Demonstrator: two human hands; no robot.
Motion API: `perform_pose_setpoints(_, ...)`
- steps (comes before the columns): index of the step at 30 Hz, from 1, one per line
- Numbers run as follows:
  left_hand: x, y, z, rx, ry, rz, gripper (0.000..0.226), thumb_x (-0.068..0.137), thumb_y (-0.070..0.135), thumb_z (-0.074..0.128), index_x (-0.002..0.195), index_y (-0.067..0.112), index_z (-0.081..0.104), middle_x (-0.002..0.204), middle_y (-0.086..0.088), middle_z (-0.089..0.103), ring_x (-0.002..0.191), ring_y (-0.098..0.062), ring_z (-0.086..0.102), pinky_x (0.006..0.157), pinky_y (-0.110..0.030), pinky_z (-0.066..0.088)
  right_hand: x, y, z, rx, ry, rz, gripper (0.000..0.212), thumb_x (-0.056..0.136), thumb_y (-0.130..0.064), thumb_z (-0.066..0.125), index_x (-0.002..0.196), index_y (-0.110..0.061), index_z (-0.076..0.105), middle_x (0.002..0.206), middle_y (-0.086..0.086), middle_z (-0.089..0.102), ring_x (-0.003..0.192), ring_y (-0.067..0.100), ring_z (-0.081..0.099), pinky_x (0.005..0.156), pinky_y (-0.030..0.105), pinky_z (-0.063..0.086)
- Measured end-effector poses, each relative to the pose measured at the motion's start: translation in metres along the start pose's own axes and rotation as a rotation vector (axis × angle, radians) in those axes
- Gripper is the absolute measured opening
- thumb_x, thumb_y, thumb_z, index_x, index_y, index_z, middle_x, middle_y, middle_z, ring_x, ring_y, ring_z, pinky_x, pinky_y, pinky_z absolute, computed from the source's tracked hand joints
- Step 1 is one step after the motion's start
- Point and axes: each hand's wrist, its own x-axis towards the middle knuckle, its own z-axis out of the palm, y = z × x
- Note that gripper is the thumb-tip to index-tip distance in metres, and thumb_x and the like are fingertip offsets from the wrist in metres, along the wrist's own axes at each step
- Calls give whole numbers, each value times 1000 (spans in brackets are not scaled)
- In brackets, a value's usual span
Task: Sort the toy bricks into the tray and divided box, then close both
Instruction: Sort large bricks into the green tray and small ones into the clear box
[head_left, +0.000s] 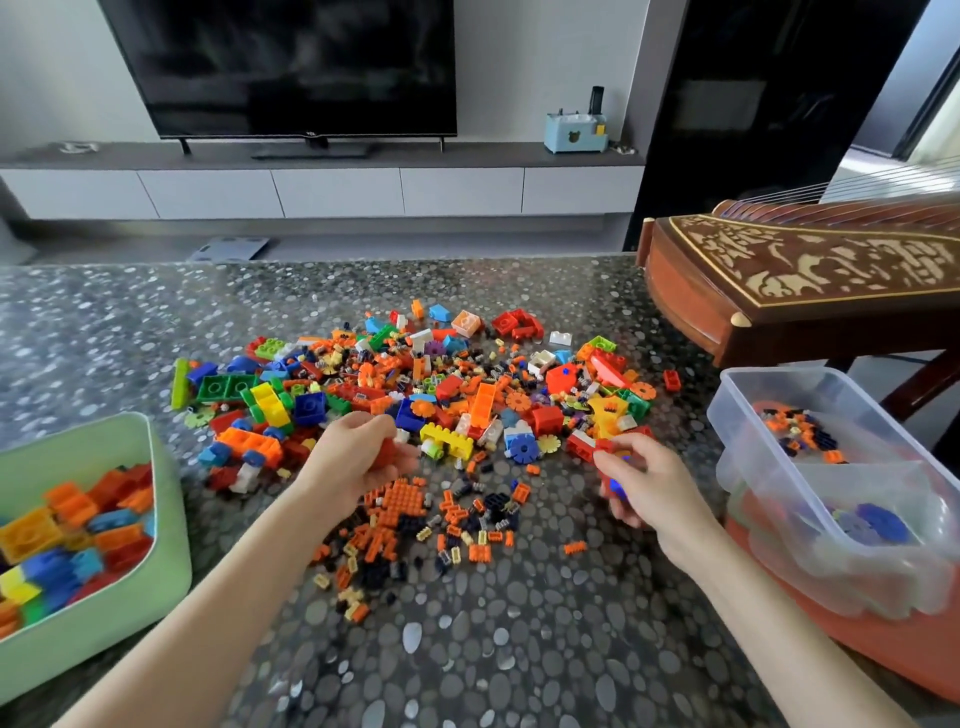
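Observation:
A wide pile of mixed toy bricks (415, 384) covers the middle of the pebble-patterned table (467, 649). Small orange and dark pieces (415, 519) lie nearer to me. My left hand (358, 457) is at the pile's near edge, fingers curled round red bricks. My right hand (631, 480) hovers to the right and grips red and blue pieces. The green tray (166, 499) at the left holds large bricks. The clear divided box (737, 410) at the right holds small orange and dark pieces in one compartment and blue gear pieces in another.
An orange lid or container (857, 639) lies under the clear box. A carved wooden zither (805, 275) juts over the table's far right corner. Beyond the table stand a TV (280, 67) and a low cabinet.

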Motion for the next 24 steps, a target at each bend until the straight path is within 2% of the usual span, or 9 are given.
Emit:
perform_pose_setpoints(2,5,-2,1,207,28,113,19,91,7,44,103,11,59,70,-9,65,53,-17,56,44,-22,42,-9,-13,8,647,-133,266,15,93,-16,54,97,-2,59,72,12,64,54,17,56,38,23,39)
perform_pose_setpoints(4,11,-6,7,613,62,343,24,92,13,45,106,21,63,72,-2,61,51,-15,48,46,-21,35,-11,-19,13,967,-223,394,20,93,-13,48,96,3,60,83,17,68,65,22,63,38,22,45)
perform_pose_setpoints(8,23,-8,23,1298,83,680,35,91,39,54,126,38,55,110,-2,50,99,-22,51,76,-27,45,-6,-19,23,1124,-317,431,27,75,-1,55,102,0,59,104,19,68,82,29,68,44,24,52)
perform_pose_setpoints(10,28,-6,31,1474,68,721,39,91,45,54,130,39,52,119,-5,46,110,-25,44,89,-33,43,0,-19,27,1158,-341,401,49,52,6,73,99,-3,62,105,19,68,78,30,68,45,25,52)
perform_pose_setpoints(12,30,-2,38,1586,40,747,41,90,46,55,129,37,52,124,-6,44,112,-26,42,94,-35,40,5,-26,31,1127,-325,401,43,57,3,73,98,-4,64,97,17,69,72,25,64,42,22,48)
perform_pose_setpoints(15,33,4,48,1718,-3,793,36,90,39,58,125,31,57,124,-6,44,113,-26,42,96,-37,40,16,-42,48,840,-236,360,30,71,-15,72,98,-5,63,75,6,60,57,15,51,36,18,36)
perform_pose_setpoints(18,35,6,51,1770,-6,857,29,92,36,57,119,25,63,125,-5,46,113,-23,45,95,-34,42,31,-53,72,110,12,47,29,77,-39,75,85,-11,72,58,-2,57,51,16,49,44,26,43)
perform_pose_setpoints(20,37,5,45,1659,-5,841,29,92,37,55,117,24,64,121,-3,49,111,-22,47,92,-32,44,39,-59,91,-382,103,-216,47,79,-54,66,65,-10,67,53,1,56,47,18,49,43,29,43)
perform_pose_setpoints(24,41,-1,27,1172,94,768,21,88,35,62,98,19,71,97,2,57,88,-16,54,69,-24,42,51,-67,118,-894,140,-155,59,81,-69,51,60,-15,39,52,-3,39,42,14,33,37,22,20)
